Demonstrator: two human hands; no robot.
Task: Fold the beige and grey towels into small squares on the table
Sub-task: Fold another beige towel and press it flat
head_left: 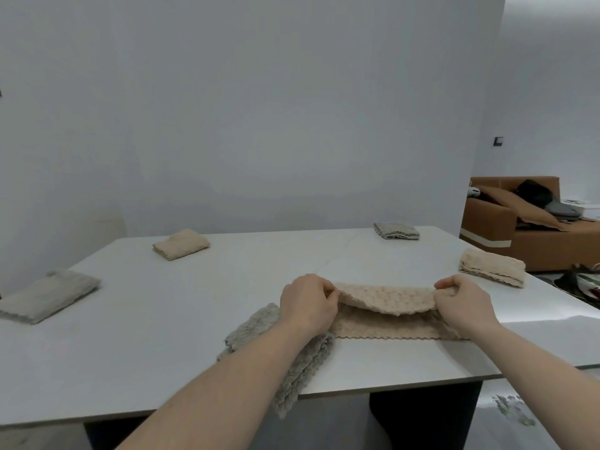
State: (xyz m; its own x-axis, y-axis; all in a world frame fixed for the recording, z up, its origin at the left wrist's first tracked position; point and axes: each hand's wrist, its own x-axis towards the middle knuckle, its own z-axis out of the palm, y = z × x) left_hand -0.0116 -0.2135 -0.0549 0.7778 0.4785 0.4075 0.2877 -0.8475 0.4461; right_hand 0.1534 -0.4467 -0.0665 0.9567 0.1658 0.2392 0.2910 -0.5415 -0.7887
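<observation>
Tabletop (181, 319): pale slab, near edge at bottom of view. Four folded towels already parked on it: grey one (48, 295) at left edge, beige one (181, 244) toward far-left corner, grey one (396, 230) at far edge, beige one (492, 267) at right edge.

Unfolded grey towel (292, 365): lies just left of the work, draped over the near edge, partly under the left forearm. Not yet folded.

Beige towel in hand (386, 311): long strip near the near edge, right of centre. Far long edge is lifted and curling toward the person; lower layer flat on the tabletop, scalloped hem nearest.

Step in hand, by my reading: lengthwise fold of this beige strip. Next move calls for laying the raised edge onto the near hem, edges matched, then folding end to end toward a square. Risk: soft pile slipping out of line.

Left hand (306, 303): grip pinches the strip's left upper corner, fingers curled, wrist low.
Right hand (462, 302): grip pinches the right upper corner, same pose, mirrored.
</observation>
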